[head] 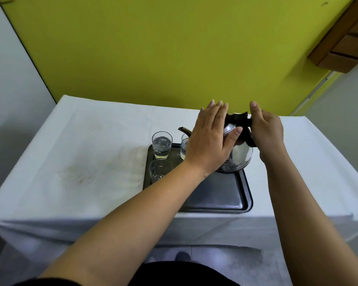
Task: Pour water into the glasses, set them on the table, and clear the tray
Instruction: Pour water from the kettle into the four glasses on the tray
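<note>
- Setting: a plain domestic or canteen-type room; which of the two cannot be told.
- Flat yellow-green painted wall behind, meeting a white wall at the left corner.
- Small table under a creased, faintly stained white cloth (household-grade cover, not lab or shop fittings).
- Serving ware: dark rectangular metal tray, polished steel kettle with black handle, small clear drinking glasses.
- Brown wooden fitting mounted high at right; its kind is unclear.
- Pale grey floor below.
</note>
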Demonstrator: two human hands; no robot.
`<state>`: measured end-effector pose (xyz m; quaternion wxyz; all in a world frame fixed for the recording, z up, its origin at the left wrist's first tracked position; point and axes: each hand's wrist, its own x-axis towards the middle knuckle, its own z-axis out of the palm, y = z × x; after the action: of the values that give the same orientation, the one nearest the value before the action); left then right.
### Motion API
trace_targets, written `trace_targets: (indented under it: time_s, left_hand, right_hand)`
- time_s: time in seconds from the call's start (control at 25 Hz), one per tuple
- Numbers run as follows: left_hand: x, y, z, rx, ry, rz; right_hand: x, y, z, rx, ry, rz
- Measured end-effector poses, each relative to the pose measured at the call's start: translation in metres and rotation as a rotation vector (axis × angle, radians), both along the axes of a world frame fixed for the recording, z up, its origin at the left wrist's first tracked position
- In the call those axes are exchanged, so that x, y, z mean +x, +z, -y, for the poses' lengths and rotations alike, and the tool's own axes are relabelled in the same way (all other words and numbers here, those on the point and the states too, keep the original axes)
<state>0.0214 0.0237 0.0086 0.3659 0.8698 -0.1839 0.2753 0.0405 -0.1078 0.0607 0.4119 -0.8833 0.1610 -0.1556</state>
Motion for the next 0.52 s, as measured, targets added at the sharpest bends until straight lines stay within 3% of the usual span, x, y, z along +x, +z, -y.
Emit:
trace_targets:
  time_s: [0.28, 0.52]
  left_hand:
    - [-0.037, -0.016, -0.003, -0.108, 0.066, -0.037]
    - [-0.059, -0.031, -0.016, -0.167, 0.043, -0.205]
  right_hand:
    - [-0.028, 0.005, -0.014, -0.189, 0.089, -0.020]
    - [-0.044, 0.003, -0.035, -0.376, 0.146, -0.043]
